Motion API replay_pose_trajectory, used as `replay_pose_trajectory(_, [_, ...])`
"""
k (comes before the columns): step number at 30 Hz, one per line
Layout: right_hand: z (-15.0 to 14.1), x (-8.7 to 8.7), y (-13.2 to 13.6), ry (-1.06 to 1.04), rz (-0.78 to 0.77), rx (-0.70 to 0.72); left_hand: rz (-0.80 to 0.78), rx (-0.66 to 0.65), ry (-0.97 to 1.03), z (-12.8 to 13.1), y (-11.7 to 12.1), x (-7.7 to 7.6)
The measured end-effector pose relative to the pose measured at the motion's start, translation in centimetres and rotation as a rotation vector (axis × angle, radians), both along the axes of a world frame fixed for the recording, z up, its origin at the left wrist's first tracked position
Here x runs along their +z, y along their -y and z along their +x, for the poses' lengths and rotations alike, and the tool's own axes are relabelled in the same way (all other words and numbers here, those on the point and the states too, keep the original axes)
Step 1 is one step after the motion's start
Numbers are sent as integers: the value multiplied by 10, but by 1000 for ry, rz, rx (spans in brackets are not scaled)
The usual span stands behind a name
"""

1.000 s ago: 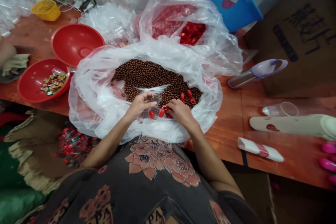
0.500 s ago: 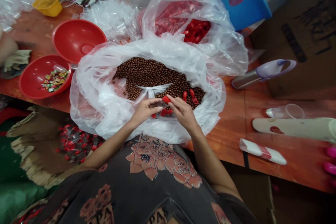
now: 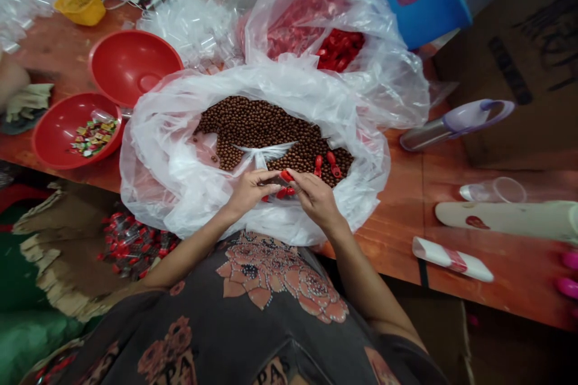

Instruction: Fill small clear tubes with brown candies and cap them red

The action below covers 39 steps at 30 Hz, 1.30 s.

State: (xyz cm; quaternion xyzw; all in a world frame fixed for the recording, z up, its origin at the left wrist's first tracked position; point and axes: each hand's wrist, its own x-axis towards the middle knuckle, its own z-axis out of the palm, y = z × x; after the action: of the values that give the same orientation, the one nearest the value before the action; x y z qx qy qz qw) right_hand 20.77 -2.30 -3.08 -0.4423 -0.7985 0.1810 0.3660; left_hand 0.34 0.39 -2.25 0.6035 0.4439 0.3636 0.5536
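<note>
Both hands work low over a large clear plastic bag [image 3: 180,174] that holds a heap of small brown beads [image 3: 257,126]. My left hand [image 3: 248,190] grips a small clear plastic bag [image 3: 266,153], whose flared top stands up past my fingers. My right hand [image 3: 315,197] pinches a small red plastic piece [image 3: 286,175] at the small bag's mouth. Other red pieces [image 3: 283,192] show through the small bag, partly hidden by my fingers. Two loose red pieces [image 3: 326,164] lie on the beads to the right.
Two red bowls [image 3: 135,66] stand on the orange wooden table [image 3: 397,192] at left, one holding wrapped sweets. A plastic bag of red parts [image 3: 316,30] sits behind. Filled small bags [image 3: 135,246] lie below the table edge. A cardboard box [image 3: 519,72] stands at right.
My hands have come closer together over the beads. My right hand has moved left, bringing the red piece to the small bag's mouth, and the small bag now stands more upright.
</note>
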Motion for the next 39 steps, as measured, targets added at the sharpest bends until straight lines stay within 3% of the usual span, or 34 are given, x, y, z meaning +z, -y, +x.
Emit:
replay_pose_trajectory(4, [-4,-1,1,53,38,-8,-32,21,56,2,3,1])
replay_pose_trajectory(9, [-12,-5,2,87,90,-5,-266,2,234,14,6,1])
replay_pose_trajectory(13, [-17,-6,3,148,85,29,-405,30,268,29,10,1])
replay_pose_trajectory(18, [-17,0,3,160,-12,42,-381,140,211,41,17,-2])
replay_pose_trajectory(22, [-10,0,3,-99,-235,69,-373,141,208,40,17,1])
replay_pose_trajectory(26, [-6,-8,5,-592,-547,-150,-375,104,212,33,15,4])
replay_pose_trajectory(28, [-10,-9,6,-728,-599,-261,-396,72,206,32,16,6])
replay_pose_trajectory(32, [-20,-1,9,-644,-444,-305,-454,19,185,34,16,7])
replay_pose_trajectory(39, [-26,-2,13,-89,-113,-41,-524,79,170,37,10,11])
